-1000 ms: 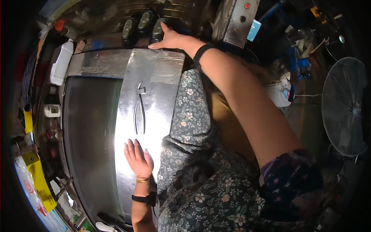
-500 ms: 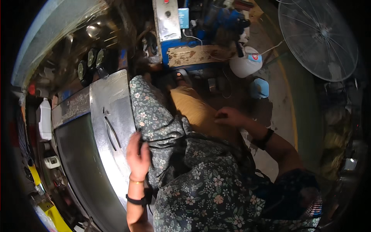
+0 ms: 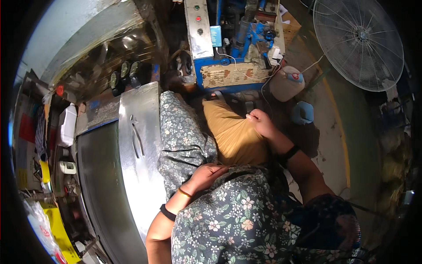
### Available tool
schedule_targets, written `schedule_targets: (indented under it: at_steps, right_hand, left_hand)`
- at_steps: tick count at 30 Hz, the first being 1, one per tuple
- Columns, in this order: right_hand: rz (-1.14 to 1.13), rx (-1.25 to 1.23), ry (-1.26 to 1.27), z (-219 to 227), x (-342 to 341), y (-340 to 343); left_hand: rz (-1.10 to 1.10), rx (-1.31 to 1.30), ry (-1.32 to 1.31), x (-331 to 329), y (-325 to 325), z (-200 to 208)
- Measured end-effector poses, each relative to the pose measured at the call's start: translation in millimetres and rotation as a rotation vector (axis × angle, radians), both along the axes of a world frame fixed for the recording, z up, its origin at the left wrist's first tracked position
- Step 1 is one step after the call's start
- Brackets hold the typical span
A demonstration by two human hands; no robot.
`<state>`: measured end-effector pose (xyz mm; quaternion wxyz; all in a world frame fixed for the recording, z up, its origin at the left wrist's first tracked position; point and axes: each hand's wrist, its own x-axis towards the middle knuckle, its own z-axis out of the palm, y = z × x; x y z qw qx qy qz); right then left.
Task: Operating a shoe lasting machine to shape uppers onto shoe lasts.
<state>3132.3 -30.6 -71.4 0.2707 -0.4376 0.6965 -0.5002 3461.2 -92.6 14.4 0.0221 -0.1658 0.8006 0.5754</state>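
Note:
My left hand [image 3: 207, 176] lies on the dark floral apron [image 3: 237, 211] over my lap, its fingers stretched out and holding nothing visible. Further right, my right hand [image 3: 262, 124] is closed at the knee of my tan trouser leg [image 3: 226, 127]. Thumb and finger pinch the cloth there, and creases run toward them. Part of the apron is draped over my other leg, beside a shiny metal plate [image 3: 151, 185]. On that plate rests a slim dark tool like tweezers [image 3: 137, 138], apart from both hands.
Ahead stands a blue machine [image 3: 198, 72] with a button panel [image 3: 200, 31]. A large round fan [image 3: 360, 39], a whitish jug [image 3: 285, 86] and a light-blue container [image 3: 303, 113] are at the right. A dark belt-like surface [image 3: 103, 176] and a white bottle [image 3: 67, 125] are at the left.
My left hand has moved right from beside the metal plate onto the apron. My right hand has risen slightly and now pinches the trouser cloth. The view has shifted a little.

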Motion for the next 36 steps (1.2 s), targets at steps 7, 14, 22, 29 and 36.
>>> schedule_targets:
  at_steps: [7,14,22,29,36]
  right_hand:
    - [0.179,0.165,-0.198,16,2,-4]
    - [0.183,0.178,-0.266,15,4,0]
    - [0.383,0.280,0.262,38,43,-37]
    - [0.366,0.113,0.168,50,48,-47]
    - [0.695,0.333,0.044,73,30,-27]
  left_hand:
    - [-0.021,-0.051,0.062,1,5,-4]
    - [-0.043,-0.015,0.022,-4,3,-9]
    - [-0.002,0.076,-0.022,-6,-2,-15]
    - [0.067,0.161,-0.040,-6,-4,-19]
    - [0.122,0.172,-0.082,-11,-15,-29]
